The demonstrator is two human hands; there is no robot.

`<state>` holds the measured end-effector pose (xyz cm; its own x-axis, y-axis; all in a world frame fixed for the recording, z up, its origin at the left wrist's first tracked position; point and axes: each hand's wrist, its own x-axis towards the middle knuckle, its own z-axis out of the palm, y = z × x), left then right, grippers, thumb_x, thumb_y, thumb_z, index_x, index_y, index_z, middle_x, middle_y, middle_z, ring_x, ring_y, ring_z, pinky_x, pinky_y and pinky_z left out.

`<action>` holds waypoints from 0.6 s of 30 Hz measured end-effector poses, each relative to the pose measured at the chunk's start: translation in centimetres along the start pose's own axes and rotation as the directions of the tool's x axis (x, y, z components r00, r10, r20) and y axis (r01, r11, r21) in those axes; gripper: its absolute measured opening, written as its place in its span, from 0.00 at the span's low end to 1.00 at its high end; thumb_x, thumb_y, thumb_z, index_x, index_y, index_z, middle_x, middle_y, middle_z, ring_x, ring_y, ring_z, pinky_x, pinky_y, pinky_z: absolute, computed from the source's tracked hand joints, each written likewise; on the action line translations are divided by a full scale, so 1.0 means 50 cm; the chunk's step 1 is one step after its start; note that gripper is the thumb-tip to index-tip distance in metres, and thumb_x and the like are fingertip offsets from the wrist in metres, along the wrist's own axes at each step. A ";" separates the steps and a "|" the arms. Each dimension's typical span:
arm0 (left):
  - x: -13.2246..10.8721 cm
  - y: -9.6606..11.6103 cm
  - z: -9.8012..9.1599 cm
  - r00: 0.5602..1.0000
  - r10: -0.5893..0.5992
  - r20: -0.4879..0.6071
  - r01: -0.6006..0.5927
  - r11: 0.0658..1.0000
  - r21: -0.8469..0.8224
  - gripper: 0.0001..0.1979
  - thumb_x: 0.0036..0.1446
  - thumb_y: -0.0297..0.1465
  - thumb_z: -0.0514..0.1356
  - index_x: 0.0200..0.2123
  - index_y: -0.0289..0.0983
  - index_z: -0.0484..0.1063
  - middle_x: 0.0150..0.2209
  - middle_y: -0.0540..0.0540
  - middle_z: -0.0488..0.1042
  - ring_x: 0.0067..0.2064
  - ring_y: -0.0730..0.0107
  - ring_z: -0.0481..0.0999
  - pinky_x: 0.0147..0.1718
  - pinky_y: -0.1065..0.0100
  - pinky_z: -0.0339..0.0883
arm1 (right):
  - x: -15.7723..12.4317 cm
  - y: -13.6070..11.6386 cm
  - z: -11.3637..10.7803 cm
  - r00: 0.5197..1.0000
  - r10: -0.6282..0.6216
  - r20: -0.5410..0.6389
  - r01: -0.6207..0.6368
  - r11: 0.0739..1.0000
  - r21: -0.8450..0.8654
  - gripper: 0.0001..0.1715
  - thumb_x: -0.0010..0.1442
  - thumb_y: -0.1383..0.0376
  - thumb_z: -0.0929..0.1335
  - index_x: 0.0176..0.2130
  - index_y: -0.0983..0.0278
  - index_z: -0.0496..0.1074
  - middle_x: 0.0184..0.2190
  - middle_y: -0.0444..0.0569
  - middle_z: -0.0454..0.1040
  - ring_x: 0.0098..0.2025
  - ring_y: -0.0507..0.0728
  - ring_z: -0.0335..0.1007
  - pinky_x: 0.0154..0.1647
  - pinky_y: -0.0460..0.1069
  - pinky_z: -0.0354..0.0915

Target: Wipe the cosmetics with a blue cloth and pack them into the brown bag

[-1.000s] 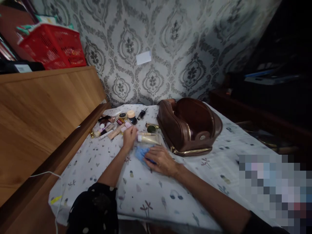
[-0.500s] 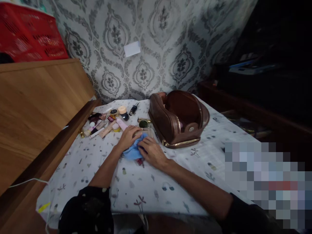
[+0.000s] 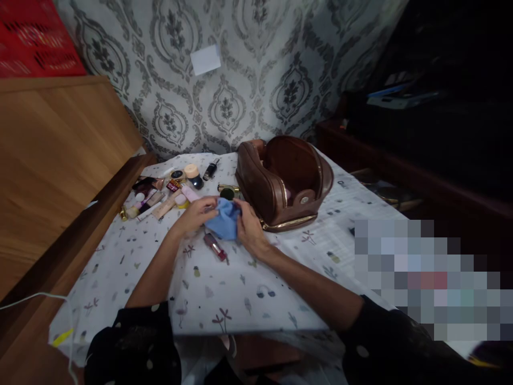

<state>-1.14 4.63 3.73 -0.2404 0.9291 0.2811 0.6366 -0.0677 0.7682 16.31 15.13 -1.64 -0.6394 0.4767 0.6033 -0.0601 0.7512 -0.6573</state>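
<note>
A light blue cloth (image 3: 223,220) is held up between my two hands. My left hand (image 3: 198,214) pinches its left side, and my right hand (image 3: 251,227) grips its right edge. Just below the cloth, a lip gloss tube (image 3: 215,247) with a dark cap and reddish body lies slanted on the printed tablecloth (image 3: 224,289). Right behind my hands sit a dark round compact (image 3: 227,193) and a gold tube (image 3: 228,187). The brown leather bag (image 3: 280,187) stands unzipped to the right of them, its top gaping.
Makeup items are heaped at the table's back left, among them a beige-capped jar (image 3: 192,171); a black bottle (image 3: 210,169) lies apart. A wooden panel (image 3: 64,144) borders the left, with a red basket (image 3: 40,40) above it. A white cable (image 3: 48,294) hangs at the front left.
The cloth has lifted and spread between my hands, uncovering the lip gloss tube beneath it. My hands have drawn slightly apart. The whole view has shifted a little.
</note>
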 end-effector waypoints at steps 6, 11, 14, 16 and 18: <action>0.000 0.000 -0.034 0.827 -0.244 -0.507 0.011 0.908 -0.418 0.10 0.40 0.35 0.63 0.23 0.38 0.65 0.22 0.55 0.63 0.23 0.76 0.62 0.23 0.74 0.57 | -0.021 -0.093 -0.020 0.858 -0.048 0.512 0.172 0.965 -0.198 0.17 0.64 0.55 0.67 0.47 0.64 0.70 0.42 0.54 0.75 0.41 0.62 0.73 0.41 0.55 0.69; 0.008 0.007 -0.033 0.722 -0.285 -0.630 -0.031 0.897 -0.441 0.09 0.36 0.33 0.60 0.24 0.38 0.65 0.21 0.56 0.62 0.22 0.78 0.60 0.22 0.74 0.56 | -0.009 -0.139 0.005 0.721 0.013 0.693 0.233 0.937 -0.260 0.15 0.67 0.65 0.63 0.53 0.62 0.67 0.44 0.52 0.75 0.41 0.60 0.74 0.35 0.51 0.68; 0.013 0.018 -0.030 0.658 -0.279 -0.699 -0.044 0.913 -0.406 0.11 0.33 0.32 0.61 0.22 0.38 0.61 0.19 0.57 0.60 0.23 0.78 0.57 0.22 0.73 0.53 | 0.032 -0.140 0.040 0.806 0.032 0.591 0.140 0.960 -0.243 0.17 0.68 0.60 0.63 0.54 0.63 0.65 0.49 0.52 0.74 0.44 0.59 0.74 0.38 0.51 0.69; 0.013 0.023 -0.035 0.642 -0.270 -0.718 -0.059 0.916 -0.397 0.11 0.34 0.31 0.61 0.24 0.39 0.61 0.21 0.56 0.62 0.24 0.76 0.58 0.23 0.71 0.53 | 0.060 -0.131 0.058 0.860 0.012 0.510 0.150 0.950 -0.275 0.20 0.68 0.57 0.64 0.54 0.67 0.65 0.51 0.57 0.71 0.50 0.60 0.71 0.44 0.52 0.69; 0.011 0.021 -0.043 0.616 -0.221 -0.756 -0.071 0.940 -0.333 0.11 0.39 0.30 0.62 0.25 0.40 0.61 0.25 0.53 0.65 0.26 0.73 0.62 0.25 0.69 0.55 | 0.075 -0.116 0.065 0.892 -0.069 0.447 0.253 0.895 -0.367 0.13 0.69 0.63 0.63 0.50 0.68 0.67 0.51 0.58 0.71 0.53 0.62 0.67 0.51 0.55 0.66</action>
<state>-2.17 4.29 5.92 -0.8430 0.3123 0.4380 0.3713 -0.2511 0.8939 11.78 11.09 2.95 -0.9086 0.1697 0.3817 0.0657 0.9605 -0.2705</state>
